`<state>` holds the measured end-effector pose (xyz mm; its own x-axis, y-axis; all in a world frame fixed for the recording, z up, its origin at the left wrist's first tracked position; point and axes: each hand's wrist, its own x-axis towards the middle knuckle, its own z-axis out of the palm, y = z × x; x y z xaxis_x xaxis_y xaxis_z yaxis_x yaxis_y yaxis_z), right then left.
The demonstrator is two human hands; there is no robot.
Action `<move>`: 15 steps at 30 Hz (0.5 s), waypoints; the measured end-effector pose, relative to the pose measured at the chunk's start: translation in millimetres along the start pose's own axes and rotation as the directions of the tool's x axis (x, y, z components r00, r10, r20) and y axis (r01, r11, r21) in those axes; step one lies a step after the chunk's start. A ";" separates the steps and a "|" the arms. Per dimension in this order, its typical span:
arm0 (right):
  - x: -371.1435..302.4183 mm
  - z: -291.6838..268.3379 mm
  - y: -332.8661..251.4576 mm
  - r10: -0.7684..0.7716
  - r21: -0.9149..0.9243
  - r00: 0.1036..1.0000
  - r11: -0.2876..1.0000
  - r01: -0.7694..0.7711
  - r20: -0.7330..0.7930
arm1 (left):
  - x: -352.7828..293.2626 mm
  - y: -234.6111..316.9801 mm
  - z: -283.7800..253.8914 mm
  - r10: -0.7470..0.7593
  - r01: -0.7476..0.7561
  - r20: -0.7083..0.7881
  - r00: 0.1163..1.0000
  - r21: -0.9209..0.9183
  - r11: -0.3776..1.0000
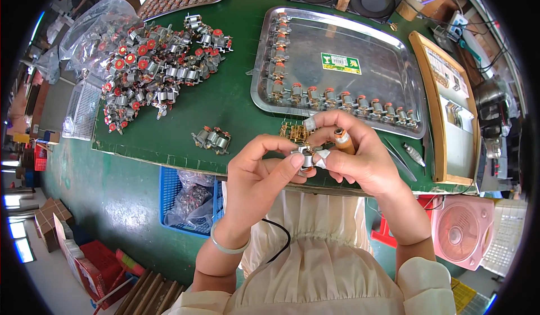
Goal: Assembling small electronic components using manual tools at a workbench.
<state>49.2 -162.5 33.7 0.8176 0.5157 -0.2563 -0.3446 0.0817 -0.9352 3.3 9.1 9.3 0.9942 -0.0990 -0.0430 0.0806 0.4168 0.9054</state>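
Close to the table's front edge, my left hand (pixel 261 174) pinches a small silver electric motor (pixel 306 156) between thumb and fingers. My right hand (pixel 360 160) comes at the same motor from the other side, with white tape on thumb and forefinger. A small tool with an orange-brown handle (pixel 344 142) is tucked in my right hand; its working end is hidden. Just behind the fingers lies a little heap of brass-coloured parts (pixel 293 131). Left of my hands, a few more motors (pixel 212 140) lie grouped on the green table (pixel 169 146).
A metal tray (pixel 371 84) carries motors along its left and front sides. A large motor pile (pixel 152 61) spreads at the left. Tweezers (pixel 402 162) and a wooden-framed box (pixel 444 106) are at the right. Below stand a blue basket (pixel 169 202) and a pink fan (pixel 458 230).
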 end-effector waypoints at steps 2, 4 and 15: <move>-0.7 3.8 0.5 -0.021 0.052 1.000 0.998 0.021 -0.008 | -0.2 -1.3 0.3 -0.002 0.001 -0.021 1.000 -0.004 1.000; -1.0 6.6 1.8 -0.039 0.105 0.999 0.994 0.041 -0.020 | -0.2 -0.3 1.5 0.007 -0.007 -0.043 0.999 -0.009 1.000; -1.2 3.3 3.0 -0.066 0.099 0.998 0.993 0.066 -0.009 | 1.0 -1.6 2.4 -0.015 0.012 -0.054 0.998 -0.058 0.998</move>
<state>45.6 -160.0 32.1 0.8425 0.5017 -0.1962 -0.3335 0.1996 -0.9214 4.0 6.1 8.8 0.9952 -0.0566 -0.0795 0.0968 0.4671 0.8789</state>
